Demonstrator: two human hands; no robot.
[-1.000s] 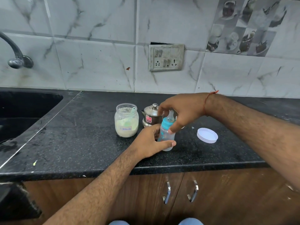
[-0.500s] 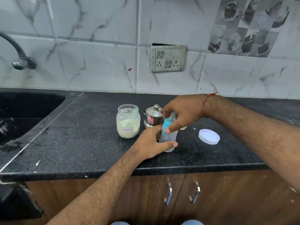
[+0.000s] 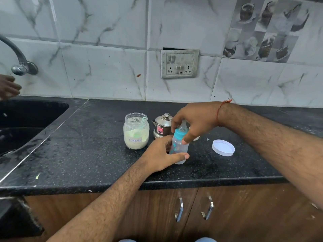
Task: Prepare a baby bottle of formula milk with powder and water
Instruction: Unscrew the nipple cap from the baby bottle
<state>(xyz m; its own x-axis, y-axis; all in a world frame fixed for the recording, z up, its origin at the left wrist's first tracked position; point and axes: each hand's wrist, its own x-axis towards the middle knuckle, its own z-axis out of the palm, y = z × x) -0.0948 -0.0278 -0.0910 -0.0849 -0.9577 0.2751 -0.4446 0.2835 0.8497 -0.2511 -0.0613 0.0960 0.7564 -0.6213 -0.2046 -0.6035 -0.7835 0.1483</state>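
The left hand [image 3: 162,154] clamps its fingers and thumb round the lower body of the baby bottle [image 3: 179,147], which stands near the front of the black countertop [image 3: 87,163]. The right hand [image 3: 194,121] pinches the teal collar [image 3: 180,134] from above. Left stands the open formula jar [image 3: 136,131], behind it a steel pot [image 3: 161,127], right a white lid [image 3: 223,147].

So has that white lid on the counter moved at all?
No. The white lid lies the same way right of the formula jar and steel pot; only the camera shifted.

Home kitchen: sink [image 3: 26,119], tiled wall [image 3: 104,67], granite counter [image 3: 87,163].
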